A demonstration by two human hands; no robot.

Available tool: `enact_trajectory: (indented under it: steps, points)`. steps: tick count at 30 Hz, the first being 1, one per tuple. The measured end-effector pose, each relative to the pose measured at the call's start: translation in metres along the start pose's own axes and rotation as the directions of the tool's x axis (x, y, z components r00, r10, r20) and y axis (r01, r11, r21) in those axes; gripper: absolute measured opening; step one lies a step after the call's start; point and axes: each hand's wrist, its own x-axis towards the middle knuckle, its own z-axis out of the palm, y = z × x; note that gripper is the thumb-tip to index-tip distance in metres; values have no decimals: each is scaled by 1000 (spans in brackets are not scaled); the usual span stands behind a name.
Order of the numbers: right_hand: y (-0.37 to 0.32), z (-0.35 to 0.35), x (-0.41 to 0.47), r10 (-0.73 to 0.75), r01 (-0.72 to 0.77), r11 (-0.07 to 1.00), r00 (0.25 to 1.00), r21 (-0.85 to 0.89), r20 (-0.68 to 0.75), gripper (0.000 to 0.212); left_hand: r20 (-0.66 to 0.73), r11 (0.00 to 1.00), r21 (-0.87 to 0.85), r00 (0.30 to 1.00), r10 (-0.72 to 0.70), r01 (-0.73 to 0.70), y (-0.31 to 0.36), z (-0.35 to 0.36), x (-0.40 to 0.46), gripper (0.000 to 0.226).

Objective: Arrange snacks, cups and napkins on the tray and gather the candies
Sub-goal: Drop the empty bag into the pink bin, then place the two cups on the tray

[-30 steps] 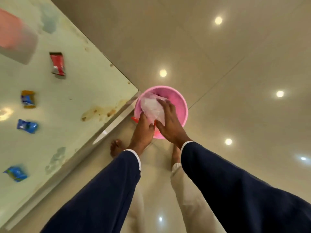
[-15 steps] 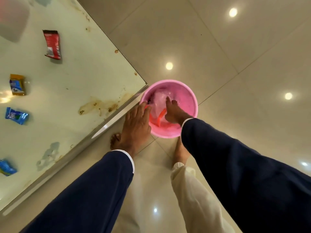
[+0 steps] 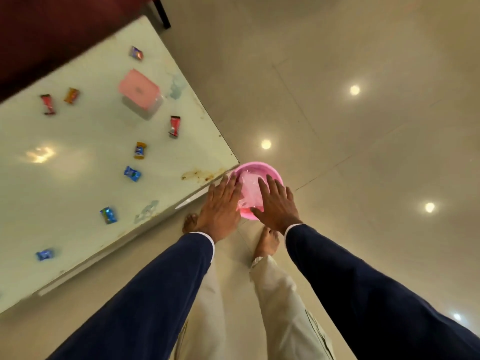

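Note:
A pink bucket stands on the floor at the corner of the glass table, with a clear plastic bag lying in it. My left hand hovers flat over the bucket's left rim, fingers apart. Over the right side of the bucket my right hand is spread the same way, its fingertips near the bag. Neither hand grips anything. Several wrapped candies lie scattered on the table: a blue one, another blue one, a red one and a yellow one.
A pink-lidded clear box stands on the table near its far edge. A dark red sofa lies behind the table. My bare feet stand on the glossy tiled floor just before the bucket.
My right hand has come out of the bucket, leaving the plastic bag inside. Both hands now hover open above the rim. The view has tilted up, showing more of the table.

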Motion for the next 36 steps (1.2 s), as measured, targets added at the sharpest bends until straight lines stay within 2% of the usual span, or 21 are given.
enact_trajectory:
  steps: [5, 9, 17, 22, 30, 36]
  points:
    - [-33, -100, -63, -163, 157, 979, 986, -127, -42, 88, -72, 987, -15, 984, -161, 160, 2, -80, -73, 74]
    - [-71, -157, -99, -270, 256, 943, 962, -212, -39, 88, -131, 965, -74, 956, -261, 253, -8, -129, -137, 75]
    - [-185, -214, -127, -468, 420, 823, 883, -384, -37, 84, -232, 919, -122, 890, -393, 374, -63, -156, -258, 75]
    - [-305, -207, -140, -580, 508, 748, 813, -426, -49, 83, -274, 850, -194, 805, -526, 490, -139, -140, -347, 74]
    - [-511, -153, -164, -715, 621, 620, 699, -480, -19, 80, -274, 712, -245, 657, -702, 658, -272, -83, -501, 74]
    - [-622, -133, -170, -764, 665, 546, 645, -509, 23, 78, -224, 583, -365, 539, -812, 726, -344, -59, -584, 75]
